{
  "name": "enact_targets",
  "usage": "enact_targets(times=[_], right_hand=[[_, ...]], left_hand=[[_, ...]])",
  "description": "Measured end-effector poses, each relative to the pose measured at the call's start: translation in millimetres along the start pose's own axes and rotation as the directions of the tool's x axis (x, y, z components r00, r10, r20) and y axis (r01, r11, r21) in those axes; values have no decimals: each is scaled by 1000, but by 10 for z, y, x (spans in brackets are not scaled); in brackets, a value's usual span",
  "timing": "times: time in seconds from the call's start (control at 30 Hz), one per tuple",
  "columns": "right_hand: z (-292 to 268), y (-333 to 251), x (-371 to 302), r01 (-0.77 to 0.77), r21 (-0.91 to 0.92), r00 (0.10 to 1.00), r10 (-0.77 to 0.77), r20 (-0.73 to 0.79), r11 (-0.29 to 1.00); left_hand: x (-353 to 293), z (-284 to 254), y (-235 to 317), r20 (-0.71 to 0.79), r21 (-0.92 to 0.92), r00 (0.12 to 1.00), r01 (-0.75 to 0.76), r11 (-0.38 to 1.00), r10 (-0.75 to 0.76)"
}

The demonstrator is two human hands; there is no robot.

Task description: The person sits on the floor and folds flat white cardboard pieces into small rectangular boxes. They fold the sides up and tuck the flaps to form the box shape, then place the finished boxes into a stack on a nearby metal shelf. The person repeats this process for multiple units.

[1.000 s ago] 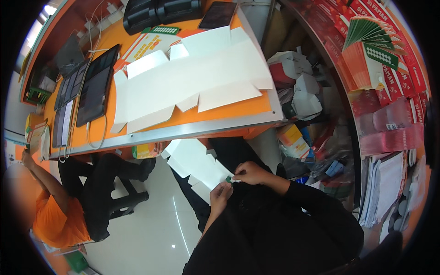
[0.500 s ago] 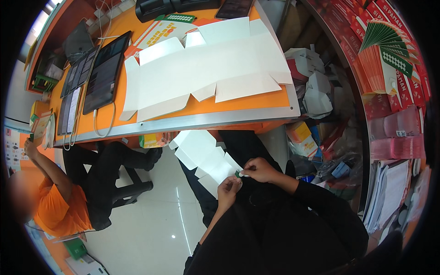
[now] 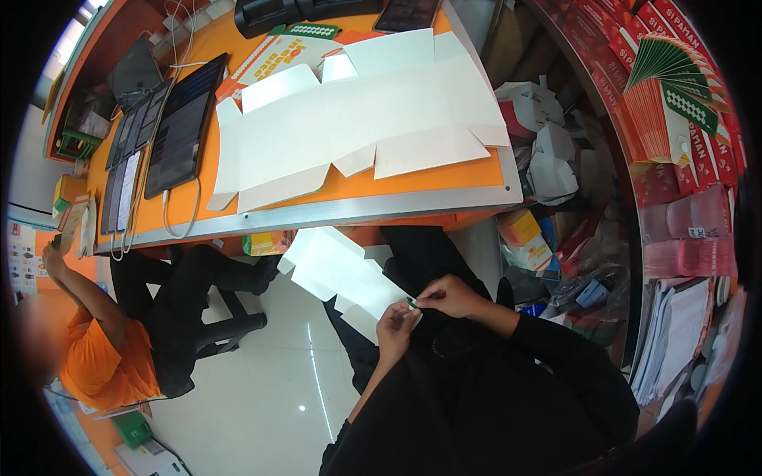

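Observation:
A small flattened carton, white with cut flaps, stretches over my lap below the table edge. My left hand pinches its near end with fingers closed. Close beside it, my right hand is also closed, thumb and fingertips pressed on the carton's near corner, where a small green patch shows between the hands. A larger unfolded white carton lies flat on the orange table, its flaps spread out and some reaching toward the metal-edged front.
Tablets with white cables lie at the table's left. A seated person in an orange shirt is on the left, holding something small. At right stand a shelf with red packets, stacked papers and a heap of boxes.
The small carton has swung so its far end sits further left and lower. My right fingertips have come a little nearer to my left hand. The large carton stays in place.

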State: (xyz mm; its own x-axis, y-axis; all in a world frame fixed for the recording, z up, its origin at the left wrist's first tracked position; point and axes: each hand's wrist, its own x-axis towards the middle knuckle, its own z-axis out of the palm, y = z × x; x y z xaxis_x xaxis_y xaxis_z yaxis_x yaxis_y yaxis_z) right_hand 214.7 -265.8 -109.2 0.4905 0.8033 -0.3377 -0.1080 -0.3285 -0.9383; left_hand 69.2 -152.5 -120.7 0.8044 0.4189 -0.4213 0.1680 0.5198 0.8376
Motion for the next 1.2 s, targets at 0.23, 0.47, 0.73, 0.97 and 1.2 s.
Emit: enact_targets(times=[0.23, 0.47, 0.73, 0.97, 1.2], right_hand=[[-13, -6, -20, -200, 190, 980, 199, 22, 961], [15, -26, -17, -94, 30, 995, 94, -14, 995], [61, 46, 1, -92, 137, 995, 96, -23, 986], [43, 14, 16, -54, -31, 998, 53, -19, 998], [117, -129, 338, 50, -258, 961, -117, -250, 965]], left_hand=[[28, -51, -60, -21, 75, 998, -51, 996, 53], [30, -1, 34, -29, 154, 998, -48, 987, 53], [25, 45, 95, -75, 275, 995, -46, 960, 69], [13, 100, 143, -76, 315, 994, -45, 948, 72], [101, -56, -56, 18, 407, 1000, -9, 913, 1]])
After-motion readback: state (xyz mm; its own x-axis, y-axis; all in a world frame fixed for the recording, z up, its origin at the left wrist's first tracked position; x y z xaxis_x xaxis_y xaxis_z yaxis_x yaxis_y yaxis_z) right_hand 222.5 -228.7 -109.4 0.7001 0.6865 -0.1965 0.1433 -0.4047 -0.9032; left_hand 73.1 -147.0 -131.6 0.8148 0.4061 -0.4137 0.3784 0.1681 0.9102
